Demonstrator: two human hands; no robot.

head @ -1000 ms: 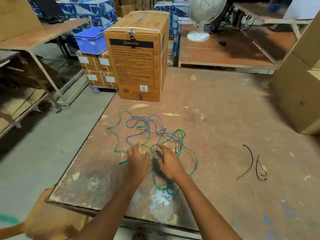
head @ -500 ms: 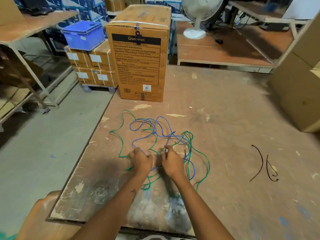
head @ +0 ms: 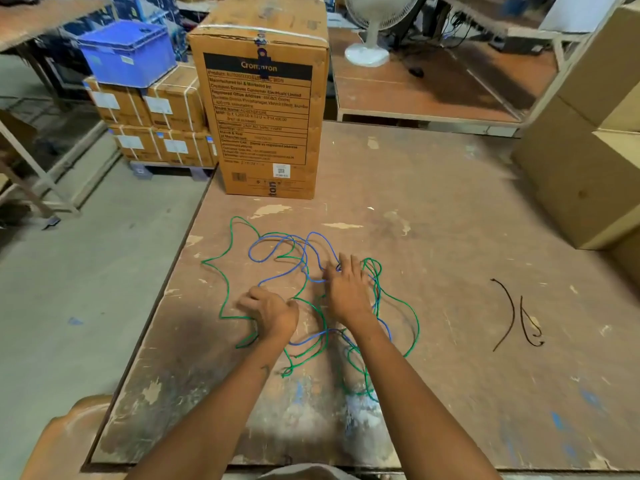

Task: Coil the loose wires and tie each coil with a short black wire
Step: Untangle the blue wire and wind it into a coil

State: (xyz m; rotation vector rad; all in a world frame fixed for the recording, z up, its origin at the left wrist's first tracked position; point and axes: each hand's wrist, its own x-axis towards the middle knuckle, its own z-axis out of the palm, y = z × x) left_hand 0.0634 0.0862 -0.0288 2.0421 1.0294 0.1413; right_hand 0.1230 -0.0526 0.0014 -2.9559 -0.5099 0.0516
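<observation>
Green wire [head: 225, 282], blue wire [head: 277, 242] — two black wires [head: 509, 313]

The cardboard box [head: 263, 109] label reads "Crompton".

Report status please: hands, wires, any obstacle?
Left hand and right hand both down in tangle, grip unclear. Green wire and blue wire uncoiled. Two black wires untouched at right. Nothing in the way.

Head camera looks forward and down, seemingly close over the worktable [head: 450, 237].
</observation>
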